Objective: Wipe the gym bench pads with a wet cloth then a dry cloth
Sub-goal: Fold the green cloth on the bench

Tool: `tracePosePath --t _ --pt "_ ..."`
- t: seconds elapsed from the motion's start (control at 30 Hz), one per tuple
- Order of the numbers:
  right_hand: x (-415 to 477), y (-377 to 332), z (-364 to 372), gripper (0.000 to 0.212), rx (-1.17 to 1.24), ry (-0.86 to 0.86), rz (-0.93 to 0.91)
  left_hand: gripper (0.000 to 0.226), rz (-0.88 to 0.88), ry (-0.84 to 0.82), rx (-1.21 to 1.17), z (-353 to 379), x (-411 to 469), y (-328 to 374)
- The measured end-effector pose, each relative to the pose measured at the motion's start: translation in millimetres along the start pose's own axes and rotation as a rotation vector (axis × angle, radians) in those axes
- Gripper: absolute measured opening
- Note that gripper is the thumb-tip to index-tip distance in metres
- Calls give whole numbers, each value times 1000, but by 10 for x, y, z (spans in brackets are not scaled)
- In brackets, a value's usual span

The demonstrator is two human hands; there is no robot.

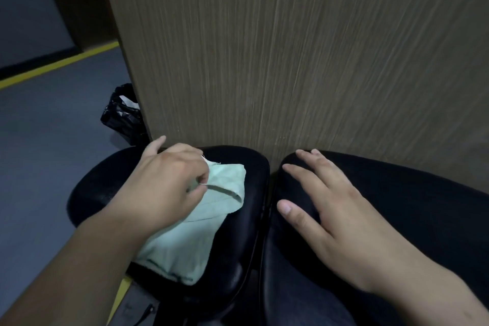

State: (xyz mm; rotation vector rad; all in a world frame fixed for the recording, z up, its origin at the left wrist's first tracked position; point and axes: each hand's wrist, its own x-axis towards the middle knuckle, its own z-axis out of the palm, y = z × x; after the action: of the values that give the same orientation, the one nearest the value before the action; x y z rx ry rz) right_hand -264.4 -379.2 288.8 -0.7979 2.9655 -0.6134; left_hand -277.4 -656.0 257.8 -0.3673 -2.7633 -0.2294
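Two black padded bench pads lie side by side below me: a smaller seat pad [246, 214] on the left and a longer pad [412, 201] on the right, with a narrow gap between them. A pale green cloth [190, 235] lies folded on the left pad. My left hand [164, 182] pinches the cloth's upper edge, fingers curled. My right hand [336, 206] rests flat on the right pad's near end, fingers spread and straight, holding nothing.
A wood-grain panel [291, 47] stands upright right behind both pads. A black plastic bag [121, 116] sits on the grey floor [47, 140] at the panel's left corner. A yellow line [58, 66] runs across the floor further back.
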Motion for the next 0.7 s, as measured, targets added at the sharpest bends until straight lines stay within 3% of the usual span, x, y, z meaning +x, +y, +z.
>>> tracePosePath --t 0.23,0.3,0.4,0.6,0.7 --pt "-61 -123 97 73 -29 -15 -50 11 113 32 -5 -181 -124 147" --pt "-64 -166 126 75 -47 -20 -70 15 50 2 17 -196 -181 145" --pt "-18 -238 168 74 -92 -29 -89 46 -102 -117 40 -212 -232 120" --pt "352 -375 260 64 -170 -22 -93 38 -268 -208 71 -169 -198 -37" --pt "640 -438 359 53 -157 -17 -107 42 -326 -122 53 -80 -162 -88"
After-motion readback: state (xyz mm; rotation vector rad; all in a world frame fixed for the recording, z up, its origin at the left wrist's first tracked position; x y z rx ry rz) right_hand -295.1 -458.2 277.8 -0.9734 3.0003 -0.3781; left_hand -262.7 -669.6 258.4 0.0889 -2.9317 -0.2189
